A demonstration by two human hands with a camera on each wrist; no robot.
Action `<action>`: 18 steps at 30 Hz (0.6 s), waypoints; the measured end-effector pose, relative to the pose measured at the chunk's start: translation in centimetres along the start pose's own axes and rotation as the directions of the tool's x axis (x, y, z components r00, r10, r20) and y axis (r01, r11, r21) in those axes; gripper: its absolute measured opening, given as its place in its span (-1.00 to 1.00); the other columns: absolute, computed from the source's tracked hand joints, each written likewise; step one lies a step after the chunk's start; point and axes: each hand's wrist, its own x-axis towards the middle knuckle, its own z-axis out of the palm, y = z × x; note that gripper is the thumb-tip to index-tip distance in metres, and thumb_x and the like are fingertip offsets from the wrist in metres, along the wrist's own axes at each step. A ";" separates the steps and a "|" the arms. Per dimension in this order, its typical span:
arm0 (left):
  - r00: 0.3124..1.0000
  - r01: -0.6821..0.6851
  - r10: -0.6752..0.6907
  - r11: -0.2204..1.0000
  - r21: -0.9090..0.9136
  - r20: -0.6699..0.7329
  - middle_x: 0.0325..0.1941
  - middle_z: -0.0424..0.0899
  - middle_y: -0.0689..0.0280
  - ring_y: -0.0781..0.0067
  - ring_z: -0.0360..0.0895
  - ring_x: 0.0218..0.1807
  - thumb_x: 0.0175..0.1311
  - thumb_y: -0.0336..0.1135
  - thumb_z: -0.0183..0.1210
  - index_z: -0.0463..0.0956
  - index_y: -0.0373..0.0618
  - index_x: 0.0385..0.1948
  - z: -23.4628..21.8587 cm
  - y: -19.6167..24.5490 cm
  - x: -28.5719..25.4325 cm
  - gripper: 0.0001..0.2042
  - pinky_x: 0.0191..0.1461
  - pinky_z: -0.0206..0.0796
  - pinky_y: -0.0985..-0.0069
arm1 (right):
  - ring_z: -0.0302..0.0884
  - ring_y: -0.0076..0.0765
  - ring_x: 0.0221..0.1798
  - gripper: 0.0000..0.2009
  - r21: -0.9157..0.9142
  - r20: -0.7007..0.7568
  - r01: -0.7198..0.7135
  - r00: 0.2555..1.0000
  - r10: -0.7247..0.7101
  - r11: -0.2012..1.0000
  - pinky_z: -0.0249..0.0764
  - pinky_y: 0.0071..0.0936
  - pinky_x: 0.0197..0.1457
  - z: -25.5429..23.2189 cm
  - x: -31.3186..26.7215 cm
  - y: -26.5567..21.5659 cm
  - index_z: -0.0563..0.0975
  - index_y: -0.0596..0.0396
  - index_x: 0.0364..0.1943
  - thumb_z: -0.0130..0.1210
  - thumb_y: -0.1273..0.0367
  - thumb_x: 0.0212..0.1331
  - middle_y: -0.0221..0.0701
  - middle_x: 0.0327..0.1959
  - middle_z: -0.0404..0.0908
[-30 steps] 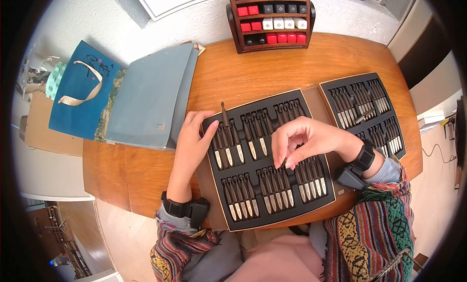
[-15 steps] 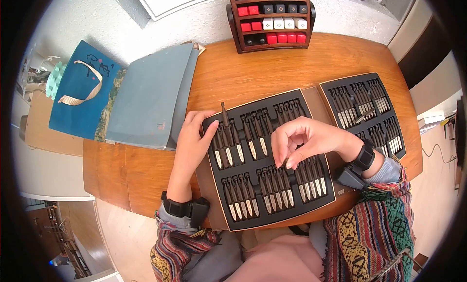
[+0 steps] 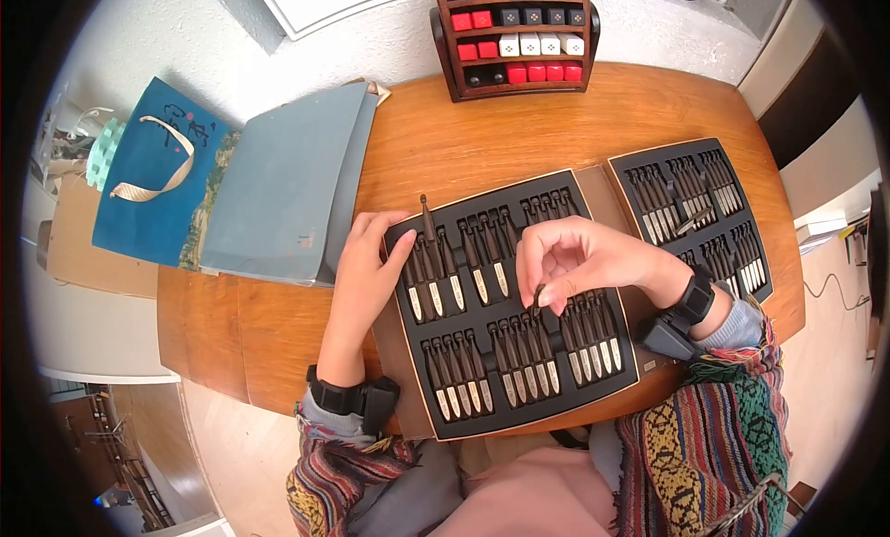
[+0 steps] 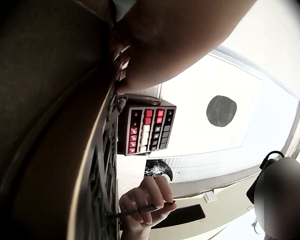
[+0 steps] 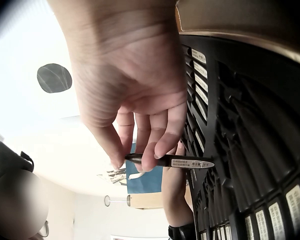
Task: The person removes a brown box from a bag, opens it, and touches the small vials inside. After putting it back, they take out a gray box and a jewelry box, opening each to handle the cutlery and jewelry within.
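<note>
Between thumb and fingertips, my right hand pinches the top of a slim dark brown stick with a narrow pale label on its lower end. In the right wrist view the stick's labelled end is right at the black tray. The tray holds rows of similar sticks in shaped slots. My left hand rests at the tray's far left corner, thumb along the edge, some fingers hidden behind it. Beside that thumb, one stick rises above the others, its tip past the tray's far edge.
A second tray of similar sticks lies to the right, with a thin item across it. A wooden rack with red, white and black boxes stands at the back. A blue gift bag and grey-blue folder stand left.
My right hand has risen slightly from the tray, and the dark top of the stick now shows between its fingertips. My left hand has kept its place.
</note>
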 end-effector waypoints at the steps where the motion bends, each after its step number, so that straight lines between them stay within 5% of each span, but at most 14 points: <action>1: 1.000 0.002 -0.002 1.000 0.000 0.002 -0.23 0.47 0.23 0.36 0.38 -0.35 0.32 -0.27 0.17 0.54 -0.18 -0.03 0.0 0.1 0.0 -0.73 -0.22 0.30 0.47 | 0.55 -0.59 -0.38 -0.88 -0.001 -0.024 -0.002 1.000 0.002 1.000 0.48 -0.63 -0.35 0.0 0.0 0.0 0.48 0.13 -0.26 0.20 0.45 0.25 -0.40 -0.27 0.62; 9: 0.998 -0.063 0.063 0.995 0.076 0.007 -0.13 0.48 0.17 0.21 0.49 -0.23 0.34 -0.29 0.14 0.50 -0.19 0.04 -0.3 0.8 -0.5 -0.70 -0.10 0.36 0.40 | 0.55 -0.61 -0.44 -0.89 -0.139 -0.276 -0.221 0.945 0.177 0.965 0.48 -0.67 -0.39 -0.4 0.3 0.1 0.46 0.10 -0.25 0.07 0.36 0.37 -0.40 -0.33 0.64; 18: 0.999 -0.031 0.029 0.997 0.069 0.035 -0.09 0.48 0.15 0.13 0.51 -0.14 0.35 -0.29 0.13 0.48 -0.19 0.06 -0.4 1.2 -0.6 -0.69 -0.03 0.37 0.36 | 0.63 -0.53 -0.27 -0.83 -0.021 -0.224 -0.179 0.960 0.169 0.984 0.54 -0.61 -0.24 -0.6 0.2 0.0 0.57 0.16 -0.09 0.12 0.40 0.32 -0.34 -0.23 0.68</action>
